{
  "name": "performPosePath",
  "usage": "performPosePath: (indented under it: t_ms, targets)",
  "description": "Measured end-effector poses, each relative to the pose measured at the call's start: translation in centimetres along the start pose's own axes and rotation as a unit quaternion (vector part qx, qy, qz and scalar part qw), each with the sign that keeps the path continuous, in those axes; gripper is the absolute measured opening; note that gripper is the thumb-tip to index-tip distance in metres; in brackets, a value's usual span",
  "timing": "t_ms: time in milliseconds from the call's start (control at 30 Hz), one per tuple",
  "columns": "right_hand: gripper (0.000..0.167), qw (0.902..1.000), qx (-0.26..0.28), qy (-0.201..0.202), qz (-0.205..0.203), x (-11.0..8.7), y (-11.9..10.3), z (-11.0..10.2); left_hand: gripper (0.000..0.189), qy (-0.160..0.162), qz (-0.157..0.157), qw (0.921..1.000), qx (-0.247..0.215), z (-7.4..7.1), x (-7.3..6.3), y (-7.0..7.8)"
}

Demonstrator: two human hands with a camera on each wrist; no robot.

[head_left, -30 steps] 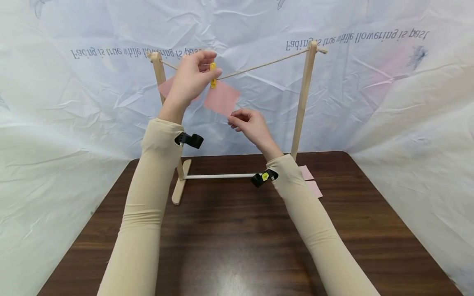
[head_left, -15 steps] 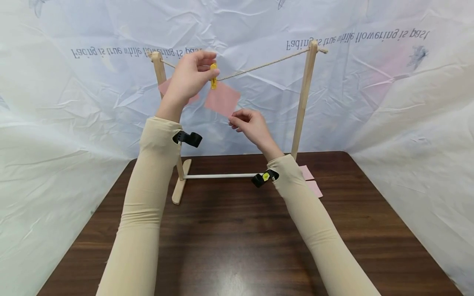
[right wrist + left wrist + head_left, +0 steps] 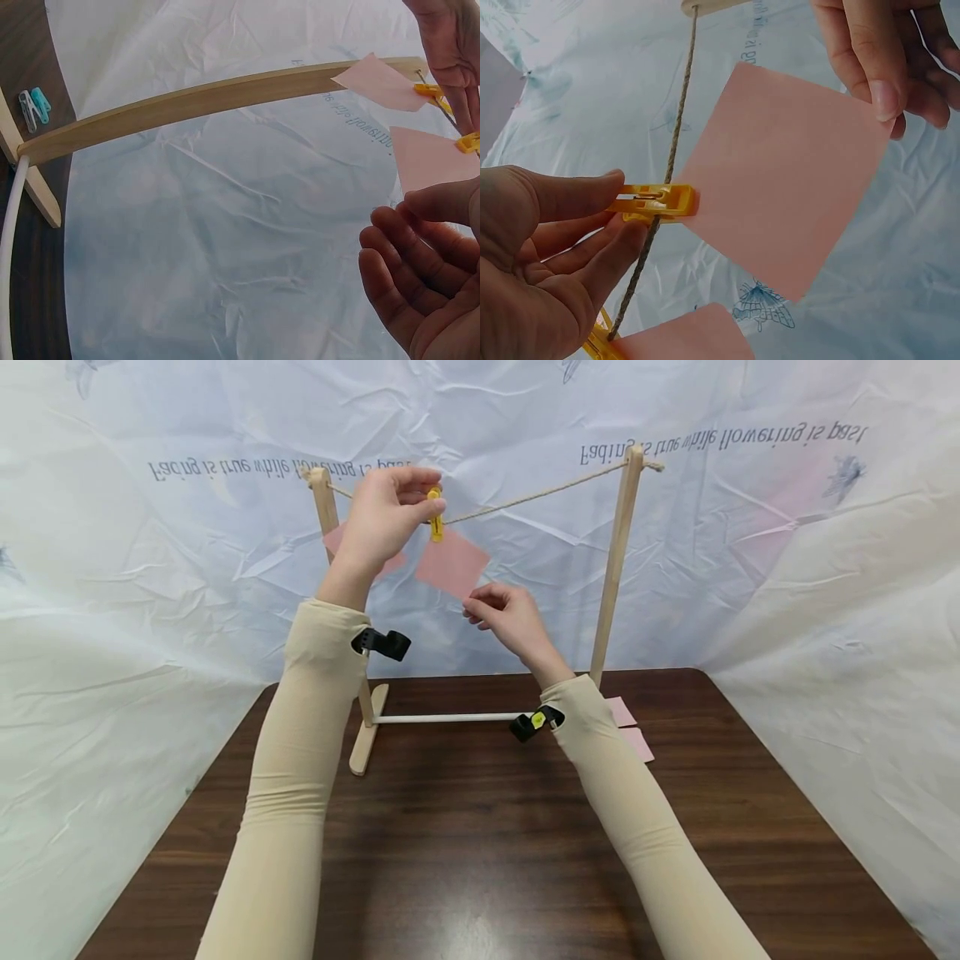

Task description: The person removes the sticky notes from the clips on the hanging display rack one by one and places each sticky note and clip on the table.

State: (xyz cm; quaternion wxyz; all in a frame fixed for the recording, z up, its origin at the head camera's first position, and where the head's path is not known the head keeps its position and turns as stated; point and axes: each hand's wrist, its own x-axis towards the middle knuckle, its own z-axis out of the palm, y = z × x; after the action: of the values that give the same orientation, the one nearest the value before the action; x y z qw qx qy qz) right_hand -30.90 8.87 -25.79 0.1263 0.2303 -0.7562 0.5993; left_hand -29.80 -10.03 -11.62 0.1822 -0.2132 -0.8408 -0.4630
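My left hand (image 3: 382, 522) pinches the handle ends of a yellow clothespin (image 3: 679, 201) between thumb and fingers. The clothespin sits across the rope (image 3: 679, 124), and its tip overlaps one corner of a square of pink paper (image 3: 780, 180). At the opposite corner of the paper, my right hand (image 3: 513, 620) pinches it between thumb and index finger. Farther left along the rope hangs a second pink paper (image 3: 381, 82), clipped by another yellow clothespin (image 3: 429, 90). In the head view my left hand partly covers that second paper.
Two wooden posts, left (image 3: 325, 506) and right (image 3: 618, 568), hold up the rope. A white rod (image 3: 450, 718) runs low between them. Pink paper squares (image 3: 637, 743) lie on the dark table (image 3: 480, 827) by my right forearm. Grey (image 3: 28, 111) and teal clothespins (image 3: 40, 105) lie beyond the left post.
My left hand has shifted very slightly at the clothespin. The paper and my right hand stay almost where they were, both hands keeping their pinch.
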Motion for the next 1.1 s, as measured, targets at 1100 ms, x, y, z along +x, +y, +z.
performPosePath:
  t_ms: [1100]
  targets:
    - [0.024, 0.9991, 0.034, 0.007, 0.024, -1.4, 1.3, -1.5, 0.026, 0.129, 0.128, 0.9712, -0.153, 0.0, 0.0, 0.8]
